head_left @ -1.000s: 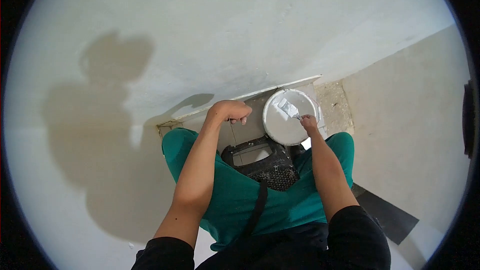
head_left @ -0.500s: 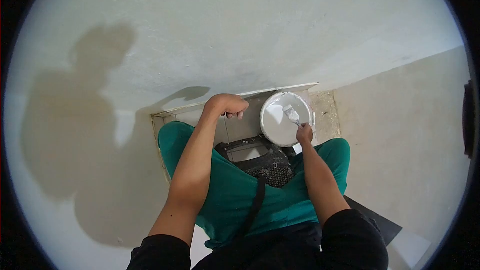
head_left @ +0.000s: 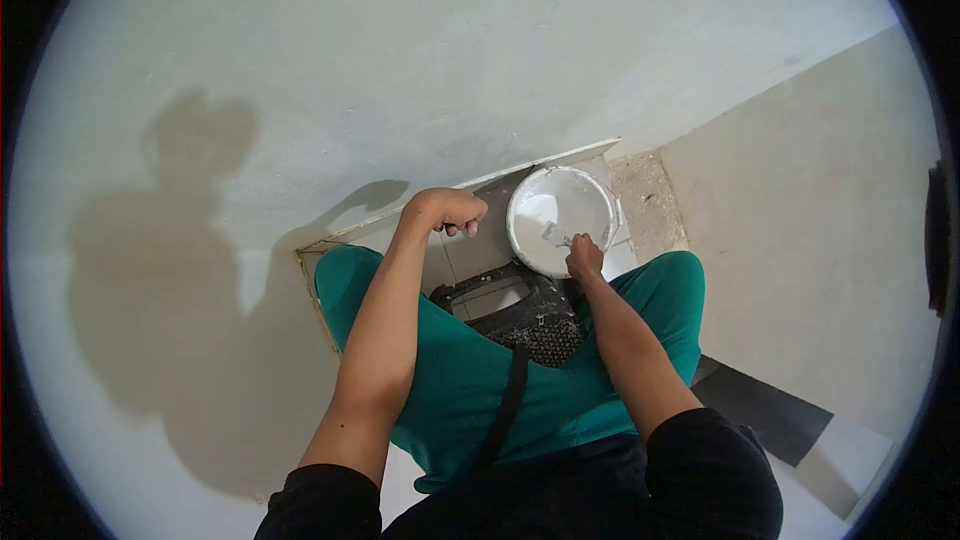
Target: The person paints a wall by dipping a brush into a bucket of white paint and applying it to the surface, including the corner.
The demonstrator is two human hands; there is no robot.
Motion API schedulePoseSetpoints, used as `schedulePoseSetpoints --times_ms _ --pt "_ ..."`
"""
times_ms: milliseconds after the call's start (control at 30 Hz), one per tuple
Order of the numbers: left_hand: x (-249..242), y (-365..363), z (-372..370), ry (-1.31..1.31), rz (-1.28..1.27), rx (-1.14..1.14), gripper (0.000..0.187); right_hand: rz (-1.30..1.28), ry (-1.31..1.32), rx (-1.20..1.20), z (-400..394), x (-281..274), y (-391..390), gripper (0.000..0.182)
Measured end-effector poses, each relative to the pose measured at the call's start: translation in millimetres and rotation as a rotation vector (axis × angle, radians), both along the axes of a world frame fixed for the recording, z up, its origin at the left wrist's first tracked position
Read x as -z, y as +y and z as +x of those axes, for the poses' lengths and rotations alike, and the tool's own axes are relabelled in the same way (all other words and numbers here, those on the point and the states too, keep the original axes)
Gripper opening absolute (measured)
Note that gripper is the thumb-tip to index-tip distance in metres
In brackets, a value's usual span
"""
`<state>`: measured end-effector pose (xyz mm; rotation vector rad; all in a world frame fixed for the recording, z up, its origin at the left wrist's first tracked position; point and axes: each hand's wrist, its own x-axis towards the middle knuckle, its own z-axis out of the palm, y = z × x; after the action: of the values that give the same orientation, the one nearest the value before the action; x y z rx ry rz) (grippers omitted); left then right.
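Note:
My right hand (head_left: pixel 585 257) is closed round the handle of a paintbrush (head_left: pixel 556 234). The brush's bristles are down at the white paint inside a round white bucket (head_left: pixel 513 236); whether they are dipped in is hard to tell. My hand is over the bucket's near rim. To the left of the bucket, my left hand (head_left: pixel 453 211) hangs from a bent wrist with its fingers curled in. Nothing shows in the left hand, which is apart from the bucket.
A black plastic piece with an oblong opening (head_left: pixel 545 305) lies between my knees, close to the bucket. Beyond is a pale wall (head_left: pixel 430 70) with a baseboard strip (head_left: pixel 580 152) along its foot. Another wall (head_left: pixel 800 210) rises at right. A dark flat panel (head_left: pixel 765 410) lies behind my right knee.
My right hand has turned and lowered the paintbrush from above the bucket towards the paint, moving slightly left. The view has shifted a little. My left hand keeps its curled pose.

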<state>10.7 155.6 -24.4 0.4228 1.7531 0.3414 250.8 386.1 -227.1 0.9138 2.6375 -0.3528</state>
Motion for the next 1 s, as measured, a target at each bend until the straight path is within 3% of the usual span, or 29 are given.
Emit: schedulePoseSetpoints --times_ms 67,167,267,467,567,667,767,867,1000 --pt "3 0 1 -0.004 -0.007 -0.018 0.026 0.011 0.033 0.095 -2 0 -5 0.023" --pt "9 -1 1 -0.004 -0.032 -0.027 0.025 -0.054 -0.019 -0.029 -2 7 1 0.024" --pt "9 1 1 -0.015 -0.039 -0.022 0.025 -0.036 0.052 0.117 -3 2 -7 0.025" --pt "9 4 2 -0.022 -0.046 -0.012 0.025 -0.091 0.029 0.070 -3 11 -1 0.025" --pt "10 5 3 -0.020 -0.056 -0.005 0.025 -0.096 0.168 0.233 -2 8 -6 0.027" --pt "14 5 2 -0.026 -0.051 -0.017 0.025 -0.282 0.189 0.450 -3 49 9 0.032" --pt "8 3 3 -0.025 -0.023 -0.022 0.025 -0.632 0.353 0.660 14 112 27 0.036" --pt "1 2 3 -0.004 -0.026 -0.011 0.025 -0.832 0.393 0.792 16 102 23 0.031" --pt "3 -5 2 0.008 -0.011 -0.017 0.026 -1.058 0.291 0.654 13 70 20 0.025"
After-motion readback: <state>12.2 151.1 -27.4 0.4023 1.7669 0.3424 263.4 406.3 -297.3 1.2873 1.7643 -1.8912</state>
